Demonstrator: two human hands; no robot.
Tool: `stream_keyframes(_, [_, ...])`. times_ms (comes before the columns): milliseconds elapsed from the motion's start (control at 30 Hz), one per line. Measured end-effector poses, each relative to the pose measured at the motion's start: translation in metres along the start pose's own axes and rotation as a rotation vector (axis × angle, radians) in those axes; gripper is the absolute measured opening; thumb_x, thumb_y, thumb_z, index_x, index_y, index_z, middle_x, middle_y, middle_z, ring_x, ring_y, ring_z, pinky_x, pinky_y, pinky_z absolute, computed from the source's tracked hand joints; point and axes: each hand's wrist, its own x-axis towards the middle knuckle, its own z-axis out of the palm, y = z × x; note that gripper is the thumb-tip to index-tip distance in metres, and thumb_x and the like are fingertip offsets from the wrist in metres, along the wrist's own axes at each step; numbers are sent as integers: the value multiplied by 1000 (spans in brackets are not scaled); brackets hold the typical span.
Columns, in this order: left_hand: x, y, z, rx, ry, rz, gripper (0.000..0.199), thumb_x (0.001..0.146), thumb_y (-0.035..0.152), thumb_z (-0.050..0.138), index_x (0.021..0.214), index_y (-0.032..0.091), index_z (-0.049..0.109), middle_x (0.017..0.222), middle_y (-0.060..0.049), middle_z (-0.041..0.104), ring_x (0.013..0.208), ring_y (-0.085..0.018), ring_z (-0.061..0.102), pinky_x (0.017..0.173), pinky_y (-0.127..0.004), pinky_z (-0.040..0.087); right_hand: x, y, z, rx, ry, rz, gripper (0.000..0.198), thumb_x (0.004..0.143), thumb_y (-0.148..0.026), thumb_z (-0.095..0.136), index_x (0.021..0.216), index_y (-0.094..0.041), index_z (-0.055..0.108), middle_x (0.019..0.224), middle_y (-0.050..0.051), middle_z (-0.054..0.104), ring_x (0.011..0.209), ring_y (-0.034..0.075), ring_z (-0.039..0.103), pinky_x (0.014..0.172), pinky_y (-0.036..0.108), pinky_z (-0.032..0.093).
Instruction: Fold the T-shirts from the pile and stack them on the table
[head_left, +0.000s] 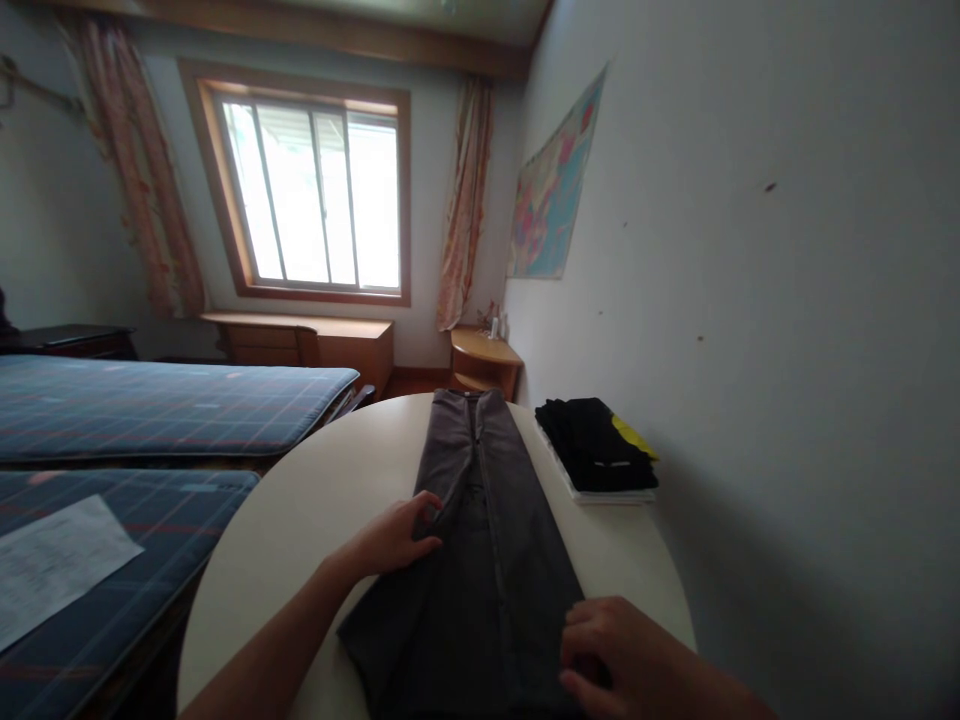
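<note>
Dark grey trousers (517, 540) lie lengthwise on a round white table (300, 520), with the waistband at the far edge and the legs running toward me. My left hand (401, 535) rests at the left side of the trousers. Its fingers are bent over the cloth, and a gap shows between thumb and forefinger. At the right edge of the legs, closer to me, my right hand (615, 650) has its fingers curled round the border of the cloth. The near end of the legs runs out of view at the bottom.
A stack of folded black clothes (600, 445) with a yellow patch sits at the table's right, close to the white wall (787, 400). On the left are blue plaid mattresses (165, 405), one bearing a paper sheet (64, 565). A corner shelf (486, 347) stands behind the table.
</note>
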Motion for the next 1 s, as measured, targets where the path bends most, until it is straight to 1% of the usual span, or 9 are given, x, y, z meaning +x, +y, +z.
stream_keyframes(100, [-1,-2,0,-66,-37,27,44,81,40,64,120,25,52,100,-1,64,84,-18,61,76,-29,46,24,-4,-1,23,85,10,18,88,-25,52,83,-21,69,81,3,70,75,15,63,67,24,39])
stream_keyframes(233, [-5,-1,-4,-10,-53,29,41,77,33,66,115,24,52,94,0,62,80,-17,58,72,-28,46,63,-5,-5,83,161,-1,19,88,-28,53,97,-24,70,88,2,72,79,17,65,73,25,42])
stream_keyframes(333, [-6,4,-6,-178,-73,71,39,76,26,65,112,23,50,99,0,60,72,-12,55,66,-24,46,93,-1,-10,99,189,9,25,87,-29,54,107,-26,68,91,2,72,80,18,66,73,26,44])
stream_keyframes(533, [-8,18,-2,-403,-177,153,41,75,27,70,113,22,56,109,-1,60,77,-11,52,72,-24,47,141,14,-11,78,250,35,72,81,-21,59,149,-32,36,110,4,68,93,22,66,82,29,46])
stream_keyframes(600, [-10,19,-2,-402,-241,151,50,71,29,75,118,24,58,112,-1,61,85,-14,54,78,-26,48,150,21,-3,69,235,25,66,80,-16,57,143,-32,46,112,4,67,98,22,65,86,28,46])
stream_keyframes(700, [-15,21,-4,-406,-351,109,66,65,38,82,126,28,58,118,-1,62,94,-19,57,82,-30,49,157,33,12,124,261,-1,44,80,-11,52,119,-25,68,107,6,67,101,21,64,90,28,45])
stream_keyframes(767, [-16,25,-6,-449,-431,87,68,64,45,82,126,30,59,119,-2,63,97,-21,60,81,-30,51,158,40,21,201,307,-30,39,82,-10,49,113,-23,70,106,6,67,101,20,63,92,28,46])
stream_keyframes(933, [-17,40,-3,-796,-711,55,61,81,61,61,130,26,57,114,-6,65,87,-24,69,65,-31,56,154,46,26,346,375,-60,41,86,-8,44,114,-21,70,107,6,68,105,19,62,97,31,45])
stream_keyframes(1000, [-16,46,3,-721,-656,107,51,84,53,59,126,24,62,106,-6,68,83,-23,69,66,-31,56,153,45,24,377,369,-57,40,88,-11,42,116,-21,70,108,7,69,106,20,61,98,33,45])
